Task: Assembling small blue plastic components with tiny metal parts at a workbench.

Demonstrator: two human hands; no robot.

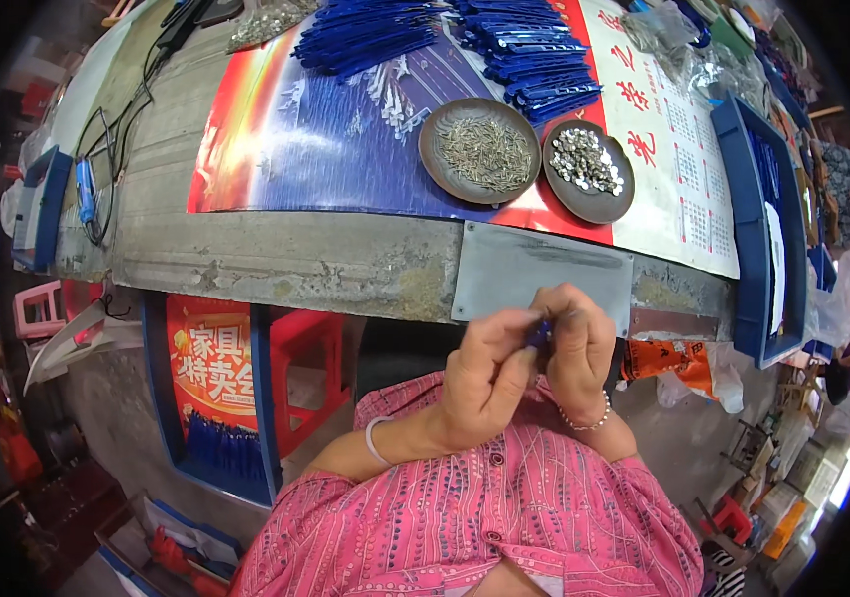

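Note:
My left hand [487, 376] and my right hand [581, 350] meet in front of my chest, near the table edge. Between their fingertips is a small dark blue piece [540, 336]; the fingers cover most of it, so its kind cannot be told. Both hands are closed in a pinch on it. Just beyond them lies a grey metal plate [534, 271] at the table's edge. Farther back, one round dark dish [431, 159] holds thin metal pins [489, 154]. A smaller dish [599, 212] beside it holds small shiny metal discs [584, 159].
Heaps of long slim blue pieces [534, 60] lie at the back on a printed poster sheet [285, 169]. A blue tray [731, 149] stands at the right. Below the table at left are another blue tray [264, 398] and a red stool [310, 368]. Cables [116, 129] cross the far left.

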